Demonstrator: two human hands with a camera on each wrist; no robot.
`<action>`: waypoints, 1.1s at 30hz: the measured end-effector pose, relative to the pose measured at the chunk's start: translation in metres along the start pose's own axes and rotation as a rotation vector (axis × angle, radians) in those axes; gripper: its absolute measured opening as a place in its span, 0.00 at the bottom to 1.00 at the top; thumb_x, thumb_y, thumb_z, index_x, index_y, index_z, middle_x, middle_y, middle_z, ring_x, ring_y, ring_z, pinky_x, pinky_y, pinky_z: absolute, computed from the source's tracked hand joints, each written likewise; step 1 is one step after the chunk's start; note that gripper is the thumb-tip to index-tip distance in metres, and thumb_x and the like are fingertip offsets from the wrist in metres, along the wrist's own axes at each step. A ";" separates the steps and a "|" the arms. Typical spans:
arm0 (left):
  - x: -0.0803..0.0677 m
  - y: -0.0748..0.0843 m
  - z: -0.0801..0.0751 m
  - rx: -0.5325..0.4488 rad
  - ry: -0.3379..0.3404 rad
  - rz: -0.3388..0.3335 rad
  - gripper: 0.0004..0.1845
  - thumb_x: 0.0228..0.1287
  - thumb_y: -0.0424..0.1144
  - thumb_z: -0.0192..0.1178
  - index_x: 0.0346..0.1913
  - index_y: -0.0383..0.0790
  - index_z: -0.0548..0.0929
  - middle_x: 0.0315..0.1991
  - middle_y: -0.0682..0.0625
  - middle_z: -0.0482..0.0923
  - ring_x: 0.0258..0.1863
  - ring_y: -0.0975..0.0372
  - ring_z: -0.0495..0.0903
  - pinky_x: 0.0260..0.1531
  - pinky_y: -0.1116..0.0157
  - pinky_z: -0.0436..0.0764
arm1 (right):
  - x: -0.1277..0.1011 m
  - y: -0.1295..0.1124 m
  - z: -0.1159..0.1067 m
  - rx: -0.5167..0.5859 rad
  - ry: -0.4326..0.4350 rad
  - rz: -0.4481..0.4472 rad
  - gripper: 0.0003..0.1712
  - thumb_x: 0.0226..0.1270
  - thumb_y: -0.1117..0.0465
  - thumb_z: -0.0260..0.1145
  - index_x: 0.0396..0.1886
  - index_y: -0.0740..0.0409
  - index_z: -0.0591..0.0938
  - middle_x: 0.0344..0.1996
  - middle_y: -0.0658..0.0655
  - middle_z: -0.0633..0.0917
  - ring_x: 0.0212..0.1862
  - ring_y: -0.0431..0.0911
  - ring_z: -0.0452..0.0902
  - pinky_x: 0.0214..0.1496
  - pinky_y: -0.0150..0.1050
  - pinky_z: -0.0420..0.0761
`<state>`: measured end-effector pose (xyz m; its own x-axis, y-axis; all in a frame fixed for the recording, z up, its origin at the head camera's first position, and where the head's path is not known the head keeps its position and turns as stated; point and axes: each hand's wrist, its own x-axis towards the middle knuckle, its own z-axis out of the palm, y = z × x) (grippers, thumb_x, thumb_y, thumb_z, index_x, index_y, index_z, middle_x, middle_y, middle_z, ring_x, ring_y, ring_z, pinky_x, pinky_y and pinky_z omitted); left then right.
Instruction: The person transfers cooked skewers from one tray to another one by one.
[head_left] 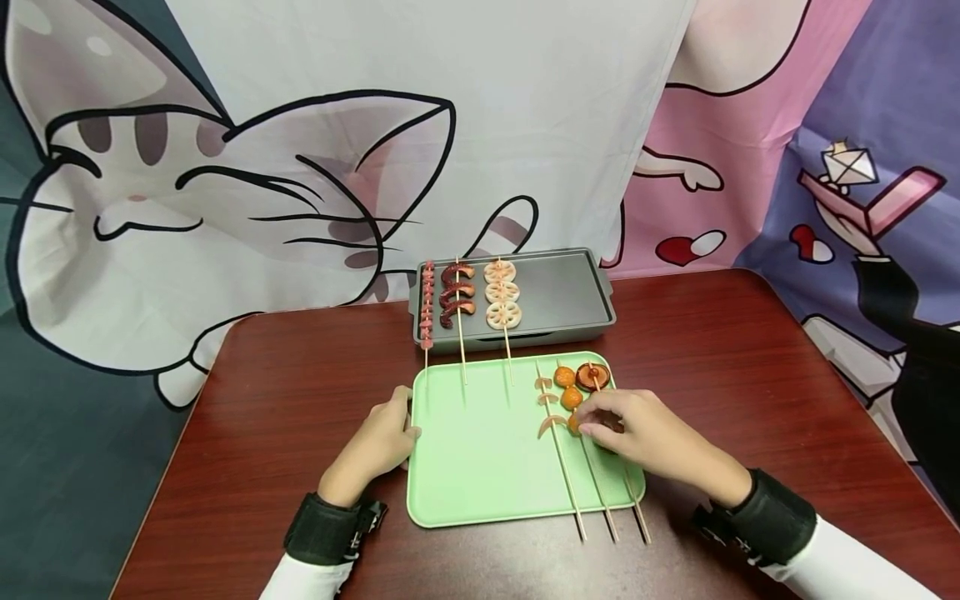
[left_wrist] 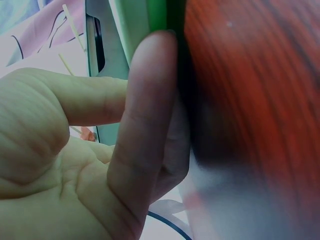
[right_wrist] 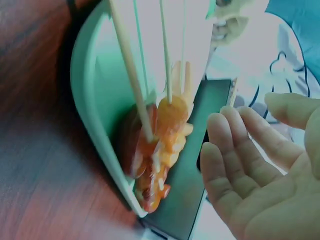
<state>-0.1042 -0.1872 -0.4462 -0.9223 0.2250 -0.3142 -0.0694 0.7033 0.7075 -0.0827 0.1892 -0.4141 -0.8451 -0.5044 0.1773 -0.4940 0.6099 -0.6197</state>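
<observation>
My left hand (head_left: 382, 435) grips the left rim of a light green tray (head_left: 480, 467), thumb at the rim. Three skewers lie at the tray's right side, their stick ends past the front edge. One skewer of pale curved pieces (head_left: 552, 425) lies leftmost; beside it is a skewer of orange balls (head_left: 572, 398). The rightmost is a mushroom skewer (head_left: 592, 377), partly hidden by my right hand (head_left: 633, 425). That hand hovers over the orange balls and mushroom skewers; the right wrist view shows its fingers (right_wrist: 245, 150) loosely bent, apart from the food.
Behind the tray stands a grey grill pan (head_left: 555, 292). Across its left half lie a skewer of small pink pieces (head_left: 427, 304), a tentacle skewer (head_left: 457, 292) and a lotus root skewer (head_left: 502, 292), sticks reaching over the tray. A cartoon-printed cloth (head_left: 525, 108) hangs behind the reddish-brown table (head_left: 247, 433).
</observation>
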 end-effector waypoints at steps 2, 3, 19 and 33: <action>0.000 0.000 0.000 0.004 0.000 0.002 0.28 0.76 0.27 0.56 0.73 0.31 0.61 0.27 0.44 0.71 0.18 0.56 0.76 0.22 0.62 0.78 | 0.001 0.004 -0.001 -0.004 0.020 0.010 0.07 0.68 0.63 0.73 0.44 0.50 0.89 0.36 0.40 0.87 0.36 0.32 0.79 0.36 0.33 0.82; 0.001 0.000 0.000 0.006 0.000 0.004 0.28 0.76 0.27 0.56 0.73 0.31 0.61 0.27 0.44 0.71 0.18 0.56 0.76 0.22 0.62 0.78 | 0.001 0.006 -0.002 -0.010 0.029 0.014 0.09 0.68 0.63 0.73 0.46 0.50 0.89 0.38 0.41 0.88 0.37 0.33 0.80 0.37 0.35 0.83; -0.001 -0.001 0.001 -0.010 0.004 0.017 0.26 0.75 0.26 0.56 0.72 0.31 0.62 0.27 0.44 0.70 0.18 0.55 0.75 0.22 0.61 0.79 | -0.003 0.037 -0.005 -0.144 0.096 0.022 0.30 0.68 0.64 0.71 0.69 0.58 0.78 0.73 0.65 0.72 0.71 0.62 0.72 0.66 0.65 0.76; -0.001 -0.001 0.000 -0.018 0.002 0.009 0.27 0.75 0.26 0.56 0.73 0.32 0.62 0.27 0.44 0.71 0.18 0.55 0.75 0.21 0.62 0.80 | -0.004 0.069 -0.009 0.027 0.051 0.325 0.24 0.64 0.70 0.63 0.61 0.63 0.79 0.48 0.61 0.85 0.41 0.47 0.84 0.40 0.38 0.82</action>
<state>-0.1031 -0.1878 -0.4469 -0.9238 0.2301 -0.3061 -0.0675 0.6890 0.7216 -0.1155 0.2387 -0.4503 -0.9672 -0.2540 0.0044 -0.1914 0.7172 -0.6700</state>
